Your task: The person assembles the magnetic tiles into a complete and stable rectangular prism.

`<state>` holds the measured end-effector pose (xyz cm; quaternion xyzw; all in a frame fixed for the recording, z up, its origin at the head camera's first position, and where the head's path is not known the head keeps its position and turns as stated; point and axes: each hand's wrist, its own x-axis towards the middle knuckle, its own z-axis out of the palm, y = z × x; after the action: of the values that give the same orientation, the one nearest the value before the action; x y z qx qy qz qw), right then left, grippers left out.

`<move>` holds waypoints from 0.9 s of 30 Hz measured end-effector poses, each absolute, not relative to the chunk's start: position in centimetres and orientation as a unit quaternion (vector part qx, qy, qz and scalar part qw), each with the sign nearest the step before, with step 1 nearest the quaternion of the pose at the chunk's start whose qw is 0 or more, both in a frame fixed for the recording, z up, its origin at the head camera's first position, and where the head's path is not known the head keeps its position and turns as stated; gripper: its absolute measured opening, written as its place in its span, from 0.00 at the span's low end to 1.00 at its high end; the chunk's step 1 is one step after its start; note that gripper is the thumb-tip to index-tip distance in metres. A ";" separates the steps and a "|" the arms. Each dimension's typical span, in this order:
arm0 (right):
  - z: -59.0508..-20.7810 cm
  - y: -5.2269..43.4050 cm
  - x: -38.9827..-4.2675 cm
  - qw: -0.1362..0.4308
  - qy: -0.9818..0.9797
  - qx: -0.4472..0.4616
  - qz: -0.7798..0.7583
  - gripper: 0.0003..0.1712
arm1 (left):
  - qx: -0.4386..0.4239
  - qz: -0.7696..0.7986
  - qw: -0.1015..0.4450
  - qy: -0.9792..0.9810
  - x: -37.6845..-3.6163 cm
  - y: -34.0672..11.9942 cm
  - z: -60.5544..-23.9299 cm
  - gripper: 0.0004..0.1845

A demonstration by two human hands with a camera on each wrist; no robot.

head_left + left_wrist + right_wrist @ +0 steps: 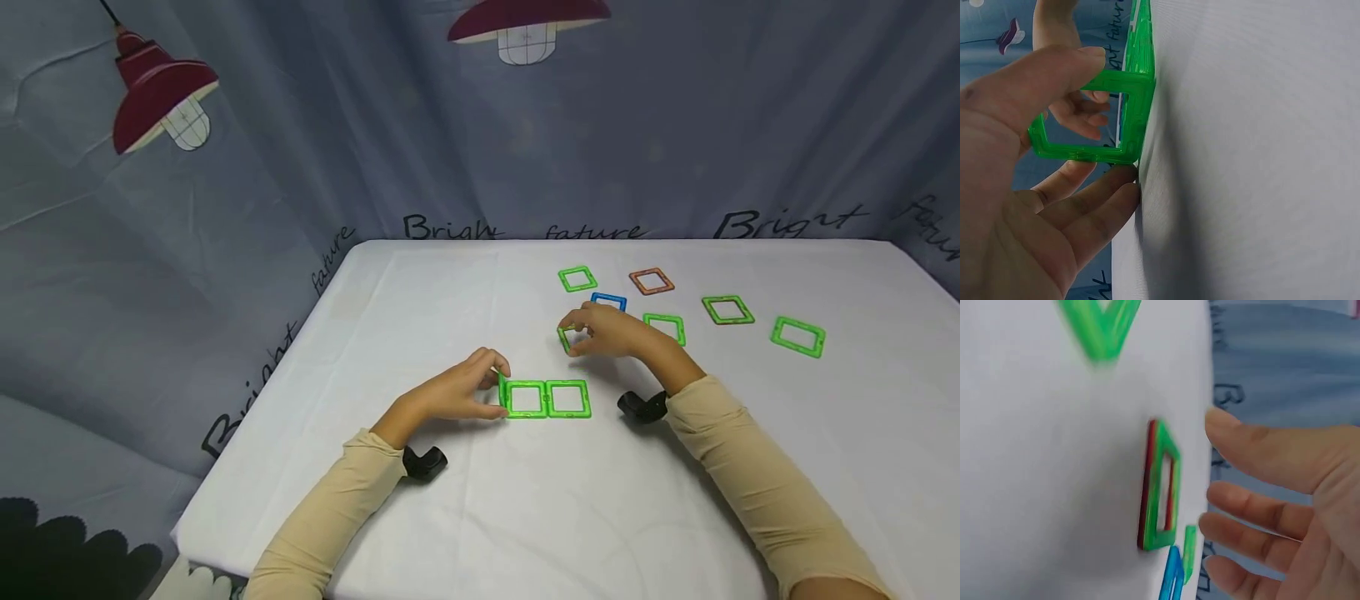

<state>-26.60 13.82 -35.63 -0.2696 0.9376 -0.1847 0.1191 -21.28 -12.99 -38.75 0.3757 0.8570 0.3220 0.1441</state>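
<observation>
The right hand [1285, 506] is on the right side, with its thumb on top and its fingers [1254, 503] a little bent and spread. It holds nothing. Just beside the fingertips, a green square frame with a red edge [1160, 487] lies on the white table [1041, 487]. Below it are a small green piece [1189, 550] and a blue piece [1171, 578], close to the lower fingers. Up at the top is another green frame [1102, 328], very blurry. Behind the table hangs a blue-grey cloth [1285, 362].

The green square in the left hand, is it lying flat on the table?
No, the green square stands upright on its edge, gripped by the left hand.
</observation>
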 end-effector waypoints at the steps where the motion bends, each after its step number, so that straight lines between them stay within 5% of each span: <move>1: -35.7 14.0 -27.0 0.116 0.942 -0.259 -0.179 0.25 | 0.378 0.321 0.147 0.856 -21.3 -12.8 -38.8 0.25; 10: -37.4 13.4 -29.1 0.111 0.962 -0.195 -0.156 0.19 | 0.371 0.317 0.152 0.859 -21.0 -12.4 -38.9 0.25; 27: -37.9 11.2 -27.3 0.055 0.968 -0.150 -0.196 0.12 | 0.363 0.329 0.148 0.859 -21.3 -12.7 -39.0 0.25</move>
<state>-27.30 11.22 -37.86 -0.1503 0.9675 -0.1955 0.0553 -21.27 -12.69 -38.96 0.3630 0.8590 0.3294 0.1479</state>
